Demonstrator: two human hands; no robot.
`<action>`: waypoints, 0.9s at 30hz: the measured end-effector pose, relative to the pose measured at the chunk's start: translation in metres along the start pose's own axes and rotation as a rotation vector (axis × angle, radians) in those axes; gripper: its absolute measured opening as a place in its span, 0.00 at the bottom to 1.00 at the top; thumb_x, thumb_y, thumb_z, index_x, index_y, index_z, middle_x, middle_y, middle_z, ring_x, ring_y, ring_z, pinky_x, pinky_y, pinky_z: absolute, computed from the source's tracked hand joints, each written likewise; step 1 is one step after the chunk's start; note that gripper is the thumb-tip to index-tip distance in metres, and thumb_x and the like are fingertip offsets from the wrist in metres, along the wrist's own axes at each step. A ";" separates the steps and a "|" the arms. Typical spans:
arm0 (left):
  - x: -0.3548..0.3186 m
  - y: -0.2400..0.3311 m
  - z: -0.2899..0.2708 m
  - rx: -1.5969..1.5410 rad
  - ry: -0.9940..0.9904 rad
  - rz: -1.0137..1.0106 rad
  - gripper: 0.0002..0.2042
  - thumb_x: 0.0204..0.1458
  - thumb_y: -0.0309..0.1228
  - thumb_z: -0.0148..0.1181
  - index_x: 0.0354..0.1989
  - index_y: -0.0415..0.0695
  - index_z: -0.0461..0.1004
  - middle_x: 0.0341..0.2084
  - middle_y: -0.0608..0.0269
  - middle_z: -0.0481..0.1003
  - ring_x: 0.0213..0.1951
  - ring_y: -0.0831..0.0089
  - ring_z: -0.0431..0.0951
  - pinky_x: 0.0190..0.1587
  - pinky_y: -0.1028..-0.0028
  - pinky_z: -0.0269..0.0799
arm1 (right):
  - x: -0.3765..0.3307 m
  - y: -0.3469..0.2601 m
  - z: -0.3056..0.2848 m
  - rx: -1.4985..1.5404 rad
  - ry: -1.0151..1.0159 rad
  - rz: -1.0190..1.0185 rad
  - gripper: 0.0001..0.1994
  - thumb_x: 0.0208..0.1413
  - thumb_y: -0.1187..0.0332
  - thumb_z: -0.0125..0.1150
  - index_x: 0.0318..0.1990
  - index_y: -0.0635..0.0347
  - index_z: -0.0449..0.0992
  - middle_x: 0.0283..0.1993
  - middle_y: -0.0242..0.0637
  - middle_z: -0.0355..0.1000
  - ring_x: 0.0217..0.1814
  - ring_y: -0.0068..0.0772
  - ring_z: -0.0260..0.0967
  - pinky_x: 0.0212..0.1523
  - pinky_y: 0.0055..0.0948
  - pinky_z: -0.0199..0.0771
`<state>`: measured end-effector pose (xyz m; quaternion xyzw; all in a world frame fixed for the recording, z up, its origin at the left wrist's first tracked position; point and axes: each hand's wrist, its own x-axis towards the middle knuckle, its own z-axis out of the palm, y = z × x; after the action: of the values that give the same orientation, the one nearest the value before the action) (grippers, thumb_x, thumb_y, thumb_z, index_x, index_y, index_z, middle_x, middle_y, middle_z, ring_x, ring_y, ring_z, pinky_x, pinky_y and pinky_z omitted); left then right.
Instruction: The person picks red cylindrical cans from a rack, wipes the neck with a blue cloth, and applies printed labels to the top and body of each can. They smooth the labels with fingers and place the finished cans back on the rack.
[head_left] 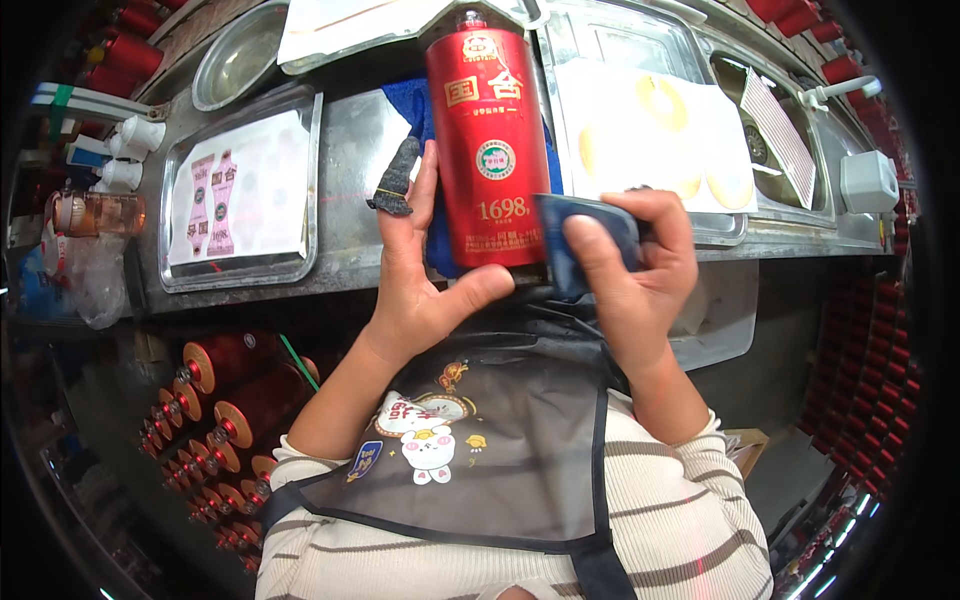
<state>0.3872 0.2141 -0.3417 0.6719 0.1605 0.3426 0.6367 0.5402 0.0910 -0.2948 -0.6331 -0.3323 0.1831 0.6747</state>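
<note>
A tall red bottle (488, 140) with gold markings and a round seal lies lengthwise on the steel workbench (350, 150), its base toward me. My left hand (420, 290) cups the bottle's lower left side, thumb under the base; a dark rubber cot covers one raised fingertip. My right hand (630, 270) presses a dark blue flat scraper (585, 240) against the bottle's lower right edge. A blue cloth (408, 100) lies beneath the bottle.
A steel tray (240, 195) at left holds a white sheet with pink labels. A tray at right holds a sheet with gold round stickers (660, 130). A round steel bowl (235, 60) stands behind. Several red bottles (235, 400) lie stacked below the bench at left.
</note>
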 end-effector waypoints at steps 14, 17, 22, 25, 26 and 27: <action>-0.010 -0.007 -0.001 0.684 0.064 0.183 0.49 0.41 0.38 0.76 0.71 0.39 0.51 0.68 0.49 0.61 0.67 0.52 0.63 0.71 0.39 0.35 | -0.037 0.012 0.031 -0.558 -0.129 -0.775 0.18 0.37 0.79 0.71 0.41 0.57 0.83 0.31 0.33 0.71 0.34 0.38 0.70 0.36 0.36 0.72; -0.013 -0.006 -0.008 0.674 0.031 0.176 0.51 0.42 0.41 0.76 0.72 0.41 0.49 0.69 0.50 0.60 0.67 0.53 0.63 0.71 0.39 0.37 | -0.031 0.005 0.037 -0.366 -0.407 -0.730 0.18 0.39 0.78 0.69 0.42 0.57 0.83 0.29 0.32 0.69 0.30 0.36 0.69 0.36 0.35 0.73; -0.017 -0.010 -0.009 0.668 0.100 0.169 0.55 0.40 0.45 0.78 0.73 0.42 0.48 0.68 0.54 0.61 0.64 0.55 0.67 0.71 0.39 0.37 | 0.006 0.004 0.029 -0.422 0.088 -0.466 0.12 0.47 0.82 0.72 0.41 0.62 0.81 0.32 0.33 0.74 0.32 0.24 0.71 0.34 0.21 0.71; -0.017 -0.013 -0.012 0.639 0.101 0.199 0.55 0.40 0.44 0.78 0.73 0.42 0.48 0.67 0.54 0.63 0.62 0.54 0.70 0.71 0.39 0.37 | -0.004 0.011 0.040 -0.583 -0.137 -0.657 0.14 0.45 0.81 0.74 0.41 0.62 0.81 0.35 0.33 0.76 0.35 0.26 0.73 0.37 0.23 0.72; -0.017 -0.015 -0.013 0.633 0.102 0.209 0.55 0.40 0.44 0.78 0.73 0.41 0.48 0.67 0.54 0.63 0.61 0.54 0.71 0.71 0.39 0.37 | -0.016 0.014 0.039 -0.666 -0.204 -0.882 0.15 0.44 0.80 0.75 0.41 0.62 0.81 0.33 0.34 0.75 0.35 0.29 0.73 0.36 0.24 0.72; -0.017 -0.015 -0.013 0.616 0.093 0.233 0.54 0.40 0.44 0.77 0.73 0.41 0.48 0.67 0.53 0.63 0.61 0.54 0.71 0.71 0.39 0.37 | -0.028 0.006 0.039 -0.590 -0.301 -0.862 0.16 0.42 0.81 0.75 0.41 0.61 0.81 0.32 0.36 0.75 0.34 0.33 0.73 0.35 0.26 0.73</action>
<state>0.3697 0.2148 -0.3614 0.8304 0.2072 0.3787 0.3523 0.4943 0.1019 -0.3079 -0.5689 -0.6920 -0.1225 0.4273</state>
